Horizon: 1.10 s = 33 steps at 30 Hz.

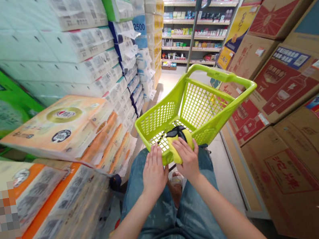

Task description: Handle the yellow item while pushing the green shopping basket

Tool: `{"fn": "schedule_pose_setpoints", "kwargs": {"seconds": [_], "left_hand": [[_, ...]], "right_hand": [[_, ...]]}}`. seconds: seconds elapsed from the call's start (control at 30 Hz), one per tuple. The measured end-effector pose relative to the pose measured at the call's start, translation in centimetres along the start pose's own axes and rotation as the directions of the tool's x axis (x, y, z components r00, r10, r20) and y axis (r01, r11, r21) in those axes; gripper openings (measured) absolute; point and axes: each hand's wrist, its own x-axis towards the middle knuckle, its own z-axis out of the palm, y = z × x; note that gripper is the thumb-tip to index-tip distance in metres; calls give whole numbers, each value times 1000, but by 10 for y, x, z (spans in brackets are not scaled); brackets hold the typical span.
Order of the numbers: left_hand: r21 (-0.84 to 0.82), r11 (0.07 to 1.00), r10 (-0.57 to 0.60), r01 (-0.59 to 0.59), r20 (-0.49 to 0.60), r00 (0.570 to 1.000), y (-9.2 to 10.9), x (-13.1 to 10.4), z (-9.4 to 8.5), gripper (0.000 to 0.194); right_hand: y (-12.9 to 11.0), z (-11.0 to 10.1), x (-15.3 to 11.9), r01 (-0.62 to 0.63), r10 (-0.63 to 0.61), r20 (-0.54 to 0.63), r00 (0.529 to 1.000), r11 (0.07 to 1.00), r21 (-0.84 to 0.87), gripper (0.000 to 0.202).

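A lime-green plastic shopping basket [206, 105] with lattice sides stands tilted in front of my knees, its long handle bar at the far right end. At its near left end, a yellow and black object [171, 144] sits over the rim. My right hand [186, 157] is wrapped round this object from above. The fingers of my left hand [155, 169] lie stretched side by side over the basket's near edge, just left of the yellow object.
Stacks of packaged tissue [83, 46] rise on the left, with an orange-and-white pack [65, 123] jutting out nearby. Cardboard cartons [302, 169] line the right. A dark-headed pole [194, 32] rises behind the basket, before shelves of small goods [192, 20].
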Motion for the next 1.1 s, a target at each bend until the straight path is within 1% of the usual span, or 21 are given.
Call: {"fn": "schedule_pose_setpoints", "kwargs": {"seconds": [0.07, 0.13, 0.2, 0.27, 0.3, 0.37, 0.43, 0.5, 0.53, 0.6, 0.67, 0.7, 0.83, 0.9, 0.93, 1.0, 1.03, 1.1], "left_hand": [[-6, 1000, 14, -14, 0, 1000, -1, -1, 0, 71], [-1, 1000, 17, -17, 2, 1000, -2, -1, 0, 71], [7, 1000, 13, -13, 3, 1000, -2, -1, 0, 69], [12, 1000, 9, -9, 7, 1000, -1, -1, -1, 67], [12, 1000, 8, -8, 11, 1000, -1, -1, -2, 67], [14, 1000, 3, -4, 17, 1000, 0, 0, -2, 68], [17, 1000, -1, 1, 18, 1000, 1, 0, -3, 69], [20, 1000, -3, 3, 21, 1000, 1, 0, -2, 70], [21, 1000, -2, 2, 22, 1000, 1, 0, -2, 70], [23, 1000, 1, -2, 24, 1000, 1, 0, -2, 72], [23, 1000, 6, -7, 25, 1000, 1, 0, -2, 73], [23, 1000, 6, -7, 25, 1000, 1, 0, -3, 74], [29, 1000, -1, 0, 48, 999, 1, 0, -6, 75], [39, 999, -1, -2, 58, 998, 1, 0, -6, 77], [43, 999, 1, -3, 59, 998, 0, 0, -6, 79], [48, 999, -1, -1, 55, 998, 1, -1, -6, 78], [49, 999, -2, -1, 55, 998, 1, -1, -6, 75], [46, 999, -6, 4, 57, 998, 1, -1, -6, 72]], "right_hand": [[-13, 5, -5, 41, -42, 38, 998, 999, 30, 52], [-14, 5, -5, 99, -101, 79, 992, 995, 32, 53], [-2, -1, -2, 184, -185, 120, 975, 983, 14, 53], [20, -13, 4, 262, -257, 148, 955, 965, -10, 53], [34, -20, 7, 279, -272, 153, 950, 960, -24, 53], [65, -34, 15, 255, -245, 141, 959, 965, -57, 52], [93, -47, 21, 176, -165, 107, 980, 979, -103, 52], [111, -53, 24, 84, -74, 64, 995, 984, -155, 51], [113, -53, 25, 31, -26, 29, 999, 983, -180, 50], [105, -46, 23, -68, 59, -54, 997, 977, -204, 51], [80, -33, 18, -125, 106, -110, 988, 975, -184, 52], [63, -25, 14, -125, 108, -114, 988, 979, -161, 52], [-5, 1, -3, -32, 32, 3, 999, 998, -53, 54], [-26, 7, -9, 6, -5, 42, 999, 1000, -25, 55], [-30, 7, -10, 25, -23, 57, 998, 1000, -19, 55], [-27, 2, -10, 77, -75, 91, 993, 997, -14, 56], [-20, -3, -8, 107, -105, 111, 988, 994, -15, 56], [4, -17, -2, 152, -147, 137, 980, 988, -31, 57]]}}
